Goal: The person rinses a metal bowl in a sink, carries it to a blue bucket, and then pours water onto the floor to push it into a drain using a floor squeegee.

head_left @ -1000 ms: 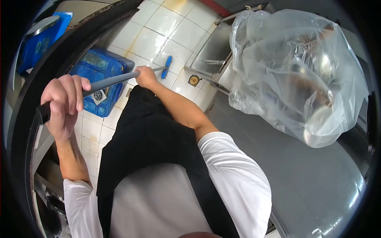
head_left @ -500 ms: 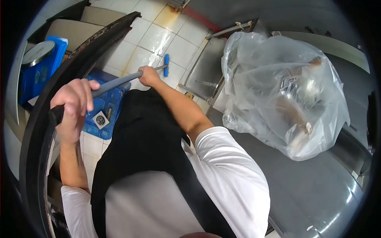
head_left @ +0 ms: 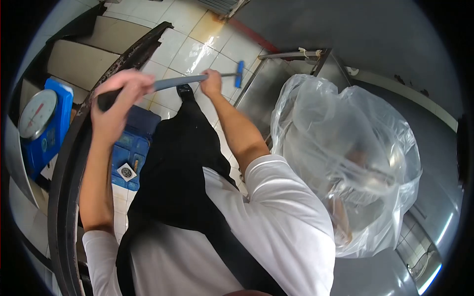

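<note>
A long grey pole with a black grip and a narrow blue head, a floor squeegee or brush by its look, runs across in front of me; its grey handle (head_left: 180,82) slants toward the floor. My left hand (head_left: 122,96), slightly smeared by motion, is closed round the black grip at the near end. Lower down the shaft, my right hand (head_left: 211,83) is wrapped round it. Beyond that hand, the blue head (head_left: 239,74) is at the white tiled floor (head_left: 195,56), beside a steel unit. Whether its underside has a blade or bristles I cannot make out.
A big clear plastic bag (head_left: 345,128) with brownish things inside bulges at my right. On my left stand a dark curved edge (head_left: 69,197) and a blue dial scale (head_left: 61,113). A blue crate-like thing (head_left: 129,153) lies on the floor near my legs.
Both hands and the pole have shifted right in view, and the blue head has moved right toward the steel unit. My view has turned, showing the scale's dial. A shoe now shows.
</note>
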Motion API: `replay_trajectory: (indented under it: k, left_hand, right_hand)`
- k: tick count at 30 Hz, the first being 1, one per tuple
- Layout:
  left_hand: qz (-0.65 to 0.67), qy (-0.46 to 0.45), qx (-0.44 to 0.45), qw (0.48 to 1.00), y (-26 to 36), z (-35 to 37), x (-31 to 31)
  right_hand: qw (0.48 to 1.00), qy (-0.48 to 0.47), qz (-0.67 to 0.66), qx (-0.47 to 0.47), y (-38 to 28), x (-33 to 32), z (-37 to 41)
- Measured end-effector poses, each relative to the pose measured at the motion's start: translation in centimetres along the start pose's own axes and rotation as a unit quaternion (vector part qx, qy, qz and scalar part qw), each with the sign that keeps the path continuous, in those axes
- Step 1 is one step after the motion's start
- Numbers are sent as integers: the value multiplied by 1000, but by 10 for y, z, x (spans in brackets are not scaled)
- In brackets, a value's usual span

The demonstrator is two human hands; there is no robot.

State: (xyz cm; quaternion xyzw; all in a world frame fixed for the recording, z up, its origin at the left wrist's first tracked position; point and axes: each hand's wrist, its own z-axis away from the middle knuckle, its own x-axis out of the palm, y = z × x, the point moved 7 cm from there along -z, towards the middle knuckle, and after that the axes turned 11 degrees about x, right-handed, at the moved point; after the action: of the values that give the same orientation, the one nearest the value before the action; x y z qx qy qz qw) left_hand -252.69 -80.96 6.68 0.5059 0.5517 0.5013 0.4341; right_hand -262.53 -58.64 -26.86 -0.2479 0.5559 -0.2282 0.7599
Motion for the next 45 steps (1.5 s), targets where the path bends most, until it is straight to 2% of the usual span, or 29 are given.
replay_trajectory:
  k: [2,4,5,8,12,14,15,17,20,23,24,27,30,31,34,36,38,39,42,44,45]
  left_hand:
    - [-20,42,5,999,34,-6,-18]
    - [22,46,96,994,68,-12,-28]
    - [42,15,145,988,84,-21,-29]
    - [31,22,160,986,112,-24,-33]
    - [-28,123,135,983,84,-26,-42]
    - [-69,147,80,984,53,-25,-36]
    - [-80,134,39,987,40,-22,-35]
    - [-125,160,23,979,35,-14,-51]
    - [-197,206,2,958,59,8,-75]
    - [-194,267,6,944,86,46,-93]
    - [-192,279,12,941,93,59,-95]
    - [-193,248,77,946,126,65,-83]
    - [-158,196,103,962,155,57,-81]
    - [-126,202,114,965,157,65,-84]
    - [-167,211,95,958,143,90,-86]
    - [-196,275,40,940,112,121,-78]
    - [-198,276,26,940,98,148,-66]
    - [-190,318,25,928,100,171,-65]
    - [-212,340,13,916,118,234,-61]
    - [-212,327,60,919,134,272,-48]
    - [-203,313,73,925,141,286,-42]
  right_hand:
    - [998,-47,-16,-28,-48,15,3]
    - [991,-126,-8,-50,-98,23,3]
    - [981,-175,6,-81,-120,26,6]
    - [947,-299,46,-109,-155,19,10]
    - [953,-255,103,-127,-142,22,-57]
    - [958,-243,98,-121,-138,35,-104]
    - [957,-220,97,-160,-148,45,-118]
    - [953,-204,72,-212,-168,74,-126]
    - [899,-304,144,-280,-213,130,-91]
    - [860,-371,148,-318,-228,170,-32]
    - [843,-383,151,-346,-233,172,-13]
    - [808,-462,166,-326,-250,141,35]
    - [808,-487,171,-283,-259,111,49]
    - [818,-470,169,-285,-263,104,50]
    - [843,-433,169,-270,-259,97,42]
    - [873,-374,156,-272,-243,113,33]
    - [862,-394,152,-280,-225,137,55]
    - [856,-402,150,-288,-223,147,73]
    - [820,-439,155,-334,-211,165,150]
    - [799,-444,142,-381,-210,168,197]
    - [772,-471,196,-380,-201,177,218]
